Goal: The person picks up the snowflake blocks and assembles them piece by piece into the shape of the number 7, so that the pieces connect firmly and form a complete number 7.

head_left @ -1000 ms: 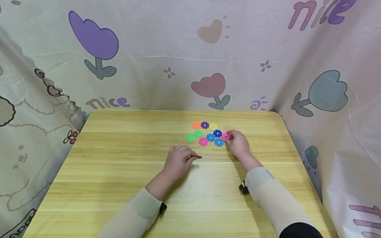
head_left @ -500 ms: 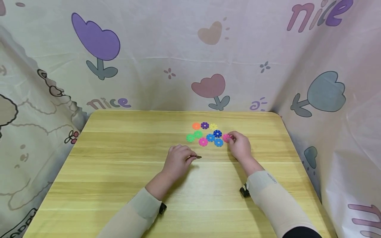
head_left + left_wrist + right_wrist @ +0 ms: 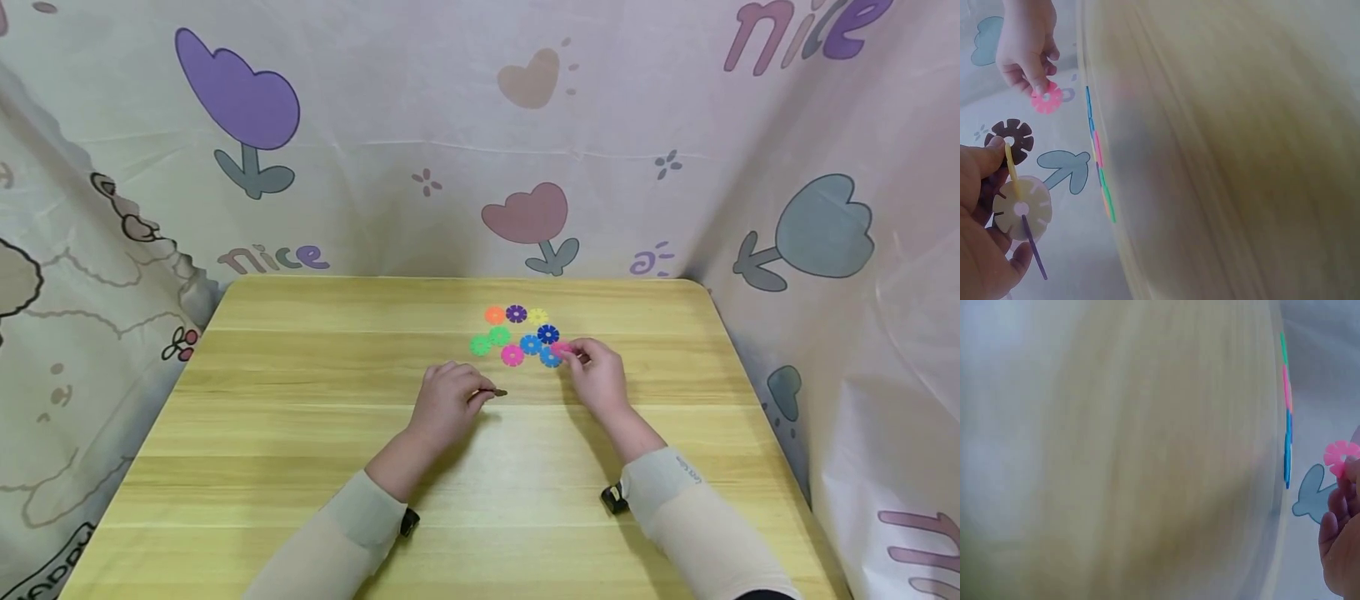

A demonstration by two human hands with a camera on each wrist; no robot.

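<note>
My left hand [image 3: 448,404] pinches a small assembly of slotted plastic snowflake discs. In the left wrist view it shows a brown disc [image 3: 1020,142], a yellow disc [image 3: 1012,172] seen edge-on, a cream disc [image 3: 1036,203] and a purple disc [image 3: 1035,250], also edge-on. Between thumb and fingers, my right hand [image 3: 600,379] holds a pink snowflake disc [image 3: 559,347], raised off the table. Close by it lie a dark blue disc [image 3: 548,334] and two lighter blue discs, one of them [image 3: 550,357] partly covered in the head view.
On the wooden table [image 3: 300,467] lie more loose discs: orange [image 3: 494,315], purple [image 3: 516,313], yellow [image 3: 537,317], two green [image 3: 480,345] and another pink one [image 3: 512,356]. A patterned cloth [image 3: 360,125] hangs behind and beside the table.
My right hand first drew the pink disc rightward along the table, then lifted it and brought it slightly back left toward me. The left hand has stayed in place with its assembly.
</note>
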